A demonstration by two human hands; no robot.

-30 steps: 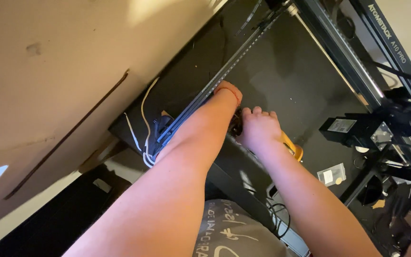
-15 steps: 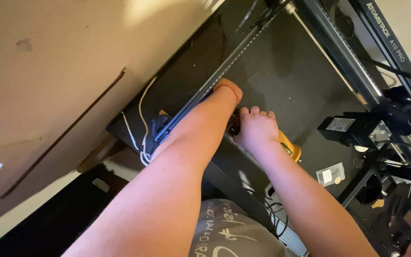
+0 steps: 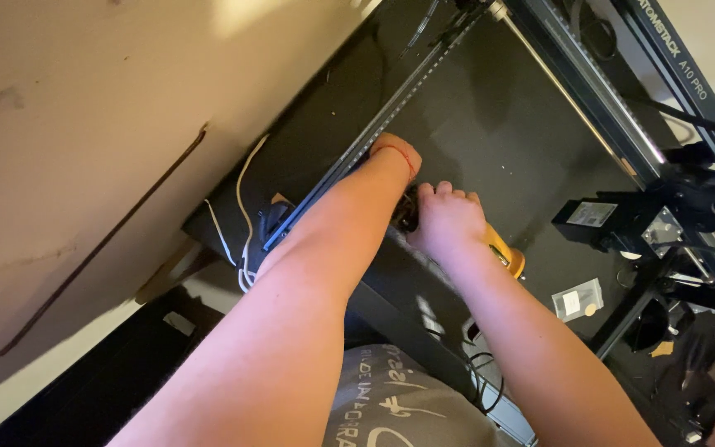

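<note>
Right hand [image 3: 448, 219] is curled tight around a yellow tool [image 3: 502, 252], the same as half a second ago, low on the black board [image 3: 490, 124]. Left hand [image 3: 397, 156] is hidden past the wrist with its red band, so I cannot tell if it is shut. Both arms have barely moved. White wires [image 3: 242, 223] hang beside the long rail [image 3: 374, 132], which blocks the left fingers

Left hand [image 3: 395, 157] lies against the rail [image 3: 374, 136], right hand [image 3: 448, 222] beside it.
</note>
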